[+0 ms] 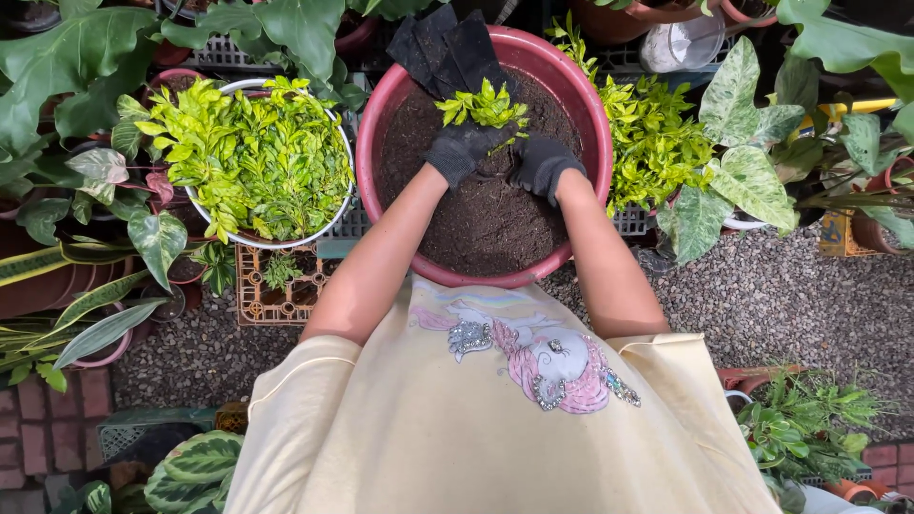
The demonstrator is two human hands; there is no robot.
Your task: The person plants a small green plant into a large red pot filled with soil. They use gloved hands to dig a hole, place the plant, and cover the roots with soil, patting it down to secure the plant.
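While my left hand point(464, 148) grips the yellow-green cutting point(486, 105), my right hand point(541, 164) presses soil in the red tub point(400, 95), black pots point(447, 48) unfilled.

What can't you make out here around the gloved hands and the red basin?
Head view:
- Cutting's stem and roots: hidden by the left hand.
- Right hand's fingers: buried in soil.
- Red basin's near rim: partly covered by both forearms.
- Black pots: tops cut by the frame edge.
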